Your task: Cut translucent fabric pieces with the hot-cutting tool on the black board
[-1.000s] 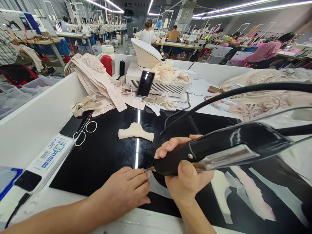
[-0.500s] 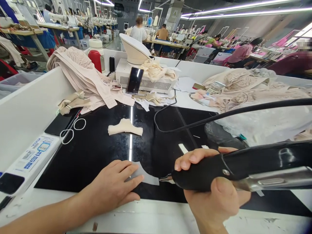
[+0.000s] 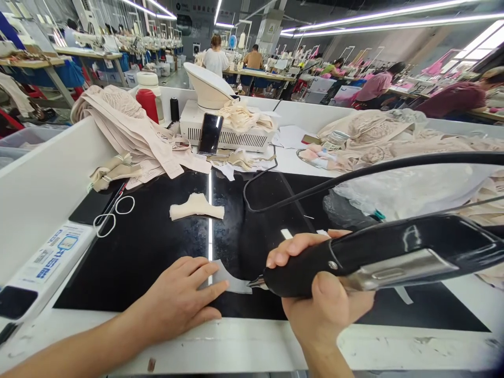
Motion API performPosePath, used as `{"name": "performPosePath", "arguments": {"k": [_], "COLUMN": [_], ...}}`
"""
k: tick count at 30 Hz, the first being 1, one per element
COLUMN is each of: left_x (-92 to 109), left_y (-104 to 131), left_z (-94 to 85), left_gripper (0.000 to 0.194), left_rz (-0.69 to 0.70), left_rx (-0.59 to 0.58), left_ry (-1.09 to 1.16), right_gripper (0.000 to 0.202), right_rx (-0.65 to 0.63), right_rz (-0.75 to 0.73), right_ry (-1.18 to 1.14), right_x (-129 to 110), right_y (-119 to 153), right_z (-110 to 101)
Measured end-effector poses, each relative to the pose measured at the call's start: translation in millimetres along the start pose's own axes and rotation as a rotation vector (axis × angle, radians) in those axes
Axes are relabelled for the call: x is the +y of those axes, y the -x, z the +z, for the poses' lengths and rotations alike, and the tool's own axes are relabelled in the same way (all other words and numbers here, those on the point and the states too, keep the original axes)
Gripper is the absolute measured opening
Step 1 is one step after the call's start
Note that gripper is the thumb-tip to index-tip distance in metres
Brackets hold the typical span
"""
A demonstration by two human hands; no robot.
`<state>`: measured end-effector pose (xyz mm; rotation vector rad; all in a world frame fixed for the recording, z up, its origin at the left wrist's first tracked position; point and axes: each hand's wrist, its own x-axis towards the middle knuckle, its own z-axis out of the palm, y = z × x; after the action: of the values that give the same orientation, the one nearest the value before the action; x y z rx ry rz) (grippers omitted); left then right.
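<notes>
My left hand (image 3: pixel 191 291) lies flat with fingers stretched, its fingertips on a thin, translucent grey-white curved piece (image 3: pixel 232 281). My right hand (image 3: pixel 321 294) is wrapped around a black corded hand tool (image 3: pixel 303 270) with a metal lever along its side. The tool's narrow metal tip (image 3: pixel 258 283) meets the right end of the grey-white piece; whether it presses into it I cannot tell. Farther up the black mat (image 3: pixel 129 262) sits a cream, soft-looking shaped piece (image 3: pixel 197 207), apart from both hands.
A black cable (image 3: pixel 291 199) loops over the mat's right half. Beige fabric strips (image 3: pixel 137 128), a phone (image 3: pixel 210 134) and a vented white box (image 3: pixel 244 139) stand along the back. At the left lie white rings (image 3: pixel 125 205) and a white carton (image 3: pixel 49 257). Plastic and fabric crowd the right.
The whole view has shifted slightly left. My right hand and the tool have come a little left, showing more of the tool's rear. The tip stays by the grey-white piece's end; my left hand keeps its place.
</notes>
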<state>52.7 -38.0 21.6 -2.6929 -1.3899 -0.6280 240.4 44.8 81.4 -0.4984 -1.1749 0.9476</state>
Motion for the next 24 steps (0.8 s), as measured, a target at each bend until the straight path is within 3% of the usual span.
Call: {"name": "performPosePath", "arguments": {"k": [8,16,24], "left_x": [0,-2,6], "left_y": [-1,-2,-8], "left_z": [-0.9,-1.2,-1.1], "left_gripper": [0.034,0.029,0.030], "left_rz": [0.003,0.011,0.055], "left_rx": [0.004,0.006,0.069], "left_ry": [-0.008,0.001,-0.043], "right_gripper": [0.035,0.035,0.027], "right_rx": [-0.077,-0.024,-0.065], "right_rz": [0.002,-0.008,-0.016], "right_ry": [-0.013,0.030,0.014], "right_x": [8,6,7], "right_y": [7,9,11], "right_z": [-1,-4,-3]}}
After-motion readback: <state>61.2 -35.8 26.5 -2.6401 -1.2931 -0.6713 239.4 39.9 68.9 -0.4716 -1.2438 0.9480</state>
